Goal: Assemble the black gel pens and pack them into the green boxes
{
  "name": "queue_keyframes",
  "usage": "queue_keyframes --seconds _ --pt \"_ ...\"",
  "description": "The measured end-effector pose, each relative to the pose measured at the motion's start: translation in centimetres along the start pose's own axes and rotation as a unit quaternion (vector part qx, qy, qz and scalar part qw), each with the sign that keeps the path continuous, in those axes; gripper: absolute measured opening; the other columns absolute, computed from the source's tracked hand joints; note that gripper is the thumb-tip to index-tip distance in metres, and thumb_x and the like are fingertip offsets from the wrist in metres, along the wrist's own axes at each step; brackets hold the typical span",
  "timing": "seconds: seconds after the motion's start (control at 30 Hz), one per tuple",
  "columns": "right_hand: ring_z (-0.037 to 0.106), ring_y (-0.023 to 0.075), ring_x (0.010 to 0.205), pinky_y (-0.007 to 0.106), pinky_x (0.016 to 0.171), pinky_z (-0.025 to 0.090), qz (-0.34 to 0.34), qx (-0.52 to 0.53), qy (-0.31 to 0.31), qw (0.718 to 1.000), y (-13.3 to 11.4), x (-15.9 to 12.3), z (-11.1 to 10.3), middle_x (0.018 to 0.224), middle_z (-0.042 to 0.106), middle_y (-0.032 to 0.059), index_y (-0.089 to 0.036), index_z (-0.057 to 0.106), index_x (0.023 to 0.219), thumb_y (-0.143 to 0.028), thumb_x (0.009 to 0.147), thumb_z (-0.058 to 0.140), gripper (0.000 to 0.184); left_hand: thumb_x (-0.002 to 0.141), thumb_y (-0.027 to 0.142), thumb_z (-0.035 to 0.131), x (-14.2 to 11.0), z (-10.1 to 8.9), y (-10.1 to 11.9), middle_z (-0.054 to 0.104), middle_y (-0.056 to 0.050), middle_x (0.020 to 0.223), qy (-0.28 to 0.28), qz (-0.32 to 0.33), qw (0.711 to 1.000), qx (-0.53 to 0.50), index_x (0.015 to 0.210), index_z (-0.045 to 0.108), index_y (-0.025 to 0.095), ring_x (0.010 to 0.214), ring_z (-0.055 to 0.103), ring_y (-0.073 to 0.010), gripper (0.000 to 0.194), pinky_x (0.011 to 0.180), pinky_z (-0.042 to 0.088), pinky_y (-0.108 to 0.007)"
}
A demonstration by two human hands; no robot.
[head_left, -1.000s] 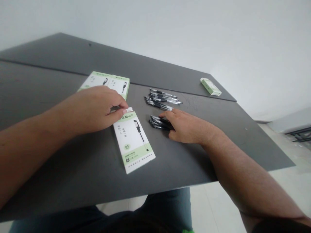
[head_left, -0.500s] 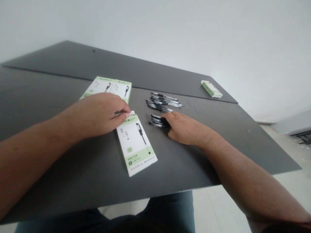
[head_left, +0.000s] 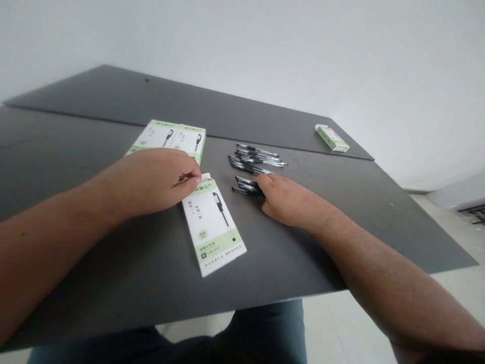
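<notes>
A white and green pen box (head_left: 214, 227) lies flat at a slant on the grey table, its flap end toward my left hand (head_left: 162, 178). Thumb and forefinger of that hand are pinched at the box's top flap. To the right, my right hand (head_left: 288, 199) is closed around a small bunch of black gel pens (head_left: 245, 186), with their capped ends sticking out to the left and the rest hidden under my fingers. Just beyond it, a loose pile of similar pens (head_left: 257, 157) rests on the table.
Behind my left hand, two more pen boxes (head_left: 184, 136) lie side by side, partly covered by it. Another small box (head_left: 332, 138) with its end flap up sits at the far right of the table (head_left: 303, 268). A seam crosses the tabletop, with a wall behind.
The view has tilted slightly, shifting everything a little down and right. My right fingers have drawn the bunch of pens closer together; my left hand keeps its place at the box flap.
</notes>
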State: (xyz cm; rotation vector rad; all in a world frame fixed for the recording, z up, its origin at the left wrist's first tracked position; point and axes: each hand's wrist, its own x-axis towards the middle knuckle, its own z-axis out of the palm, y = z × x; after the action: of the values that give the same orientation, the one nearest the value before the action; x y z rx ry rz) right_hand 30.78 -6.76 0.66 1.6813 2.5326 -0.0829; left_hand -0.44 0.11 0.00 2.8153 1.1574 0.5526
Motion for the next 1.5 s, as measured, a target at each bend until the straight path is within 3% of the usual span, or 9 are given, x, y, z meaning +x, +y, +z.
queue_keyframes --seconds 0.17,0.37,0.57,0.8,0.9,1.03,1.13,1.27,1.5 --pt "0.076 0.0375 0.119 0.046 0.103 0.057 0.054 0.01 0.047 0.997 0.0 -0.1 -0.8 0.137 0.074 0.0225 -0.013 0.063 0.145 -0.011 0.092 0.058 0.052 0.094 0.046 0.056 0.0 -1.1 0.5 0.077 -0.01 0.08 -0.055 -0.1 0.99 0.08 0.089 0.078 0.026 0.071 0.068 -0.031 0.03 0.075 0.052 -0.045" --pt "0.075 0.0403 0.119 0.046 0.097 0.057 0.1 0.038 0.088 0.99 0.5 0.0 -1.6 0.136 0.074 0.0255 -0.011 0.061 0.142 -0.011 0.088 0.061 0.054 0.093 0.052 0.055 0.3 -1.5 1.2 0.08 -0.01 0.084 -0.124 -0.186 0.973 0.062 0.106 0.08 0.026 0.078 0.073 -0.0328 0.039 0.08 0.053 -0.045" --pt "0.072 0.0311 0.084 0.037 0.073 0.049 0.119 0.108 0.096 0.982 0.2 0.2 -1.3 0.097 0.079 0.0126 -0.019 0.063 0.123 -0.026 0.094 0.064 0.03 0.094 0.05 0.049 0.1 -0.5 0.8 0.086 -0.013 0.103 -0.128 -0.156 0.979 0.028 0.115 0.085 0.026 0.095 0.079 -0.0373 0.048 0.09 0.058 -0.049" --pt "0.065 0.0252 0.078 0.036 0.074 0.048 0.068 0.167 0.12 0.976 0.4 0.4 -0.6 0.091 0.074 0.0067 -0.024 0.06 0.099 -0.041 0.096 0.067 0.018 0.088 0.028 0.055 -0.1 -0.2 0.2 0.076 -0.001 0.062 -0.169 -0.096 0.975 -0.111 0.11 0.087 0.029 0.056 0.071 -0.0235 0.039 0.066 0.054 -0.036" --pt "0.065 0.0237 0.077 0.036 0.075 0.049 0.055 0.191 0.121 0.973 0.4 0.5 -0.5 0.089 0.074 0.0046 -0.024 0.059 0.095 -0.039 0.094 0.068 0.017 0.085 0.028 0.057 0.0 -0.2 0.1 0.079 -0.001 0.067 -0.141 -0.044 0.985 -0.094 0.091 0.085 0.028 0.061 0.072 -0.0225 0.028 0.064 0.052 -0.034" --pt "0.066 0.023 0.077 0.036 0.073 0.051 0.055 0.26 0.142 0.954 0.5 0.5 -0.3 0.085 0.073 0.0018 -0.024 0.063 0.094 -0.04 0.093 0.073 0.019 0.083 0.029 0.062 0.0 -0.5 1.0 0.08 -0.001 0.071 -0.057 -0.084 0.992 -0.071 0.086 0.083 0.029 0.066 0.072 -0.0243 0.021 0.066 0.051 -0.037" --pt "0.073 0.0242 0.083 0.039 0.076 0.059 0.022 0.405 0.169 0.899 -0.1 0.2 -0.2 0.092 0.078 0.0022 -0.024 0.071 0.106 -0.052 0.093 0.081 0.033 0.092 0.033 0.063 -0.5 -1.5 2.4 0.083 -0.002 0.084 0.073 -0.116 0.99 -0.023 0.102 0.087 0.029 0.074 0.074 -0.0263 0.026 0.074 0.056 -0.041" --pt "0.079 0.0269 0.095 0.042 0.081 0.066 -0.053 0.521 0.239 0.818 -1.9 -0.8 -0.5 0.102 0.08 0.003 -0.026 0.072 0.114 -0.061 0.084 0.094 0.051 0.106 0.027 0.056 -1.9 -3.0 4.4 0.087 -0.003 0.119 0.197 -0.081 0.976 0.042 0.12 0.083 0.023 0.111 0.08 -0.0258 0.031 0.097 0.061 -0.039" --pt "0.079 0.0277 0.092 0.046 0.084 0.068 -0.023 0.455 0.322 0.83 -3.7 -1.9 -0.5 0.103 0.08 0.0028 -0.029 0.069 0.112 -0.037 0.086 0.089 0.034 0.103 0.016 0.064 -3.5 -3.9 6.8 0.086 -0.003 0.124 0.291 0.025 0.956 0.031 0.124 0.074 0.025 0.115 0.081 -0.0235 0.025 0.102 0.068 -0.039"
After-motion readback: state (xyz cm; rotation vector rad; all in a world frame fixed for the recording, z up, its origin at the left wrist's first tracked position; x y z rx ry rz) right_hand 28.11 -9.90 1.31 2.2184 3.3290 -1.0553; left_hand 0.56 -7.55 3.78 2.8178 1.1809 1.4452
